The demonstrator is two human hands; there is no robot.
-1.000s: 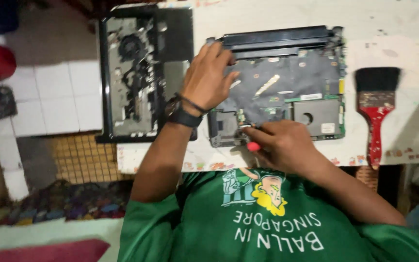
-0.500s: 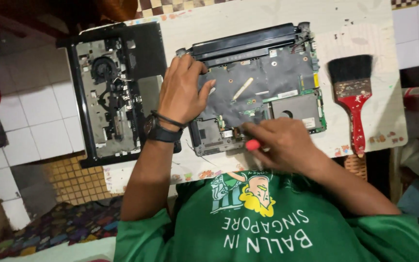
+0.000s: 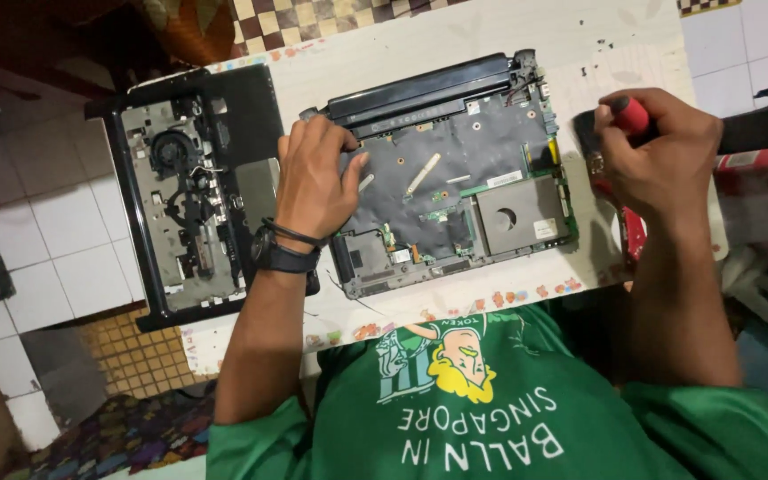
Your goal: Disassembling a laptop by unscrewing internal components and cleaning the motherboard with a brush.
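Right grip [image 3: 660, 151] clenches a red-handled screwdriver [image 3: 630, 114] beside the laptop chassis [image 3: 455, 191]; left grip [image 3: 317, 182] rests flat there.

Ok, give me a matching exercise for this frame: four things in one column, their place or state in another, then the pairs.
Things:
1. left hand
2. right hand
3. laptop base
4. black cover

Place or state:
A. lies at the table's left edge, fan showing
B. grips a red-handled tool
C. rests flat on the laptop base
D. lies open mid-table, circuit board exposed

Pairs: 1-C, 2-B, 3-D, 4-A

Home repair corner; tiled floor [image 3: 64, 231], dismantled laptop [image 3: 455, 169]
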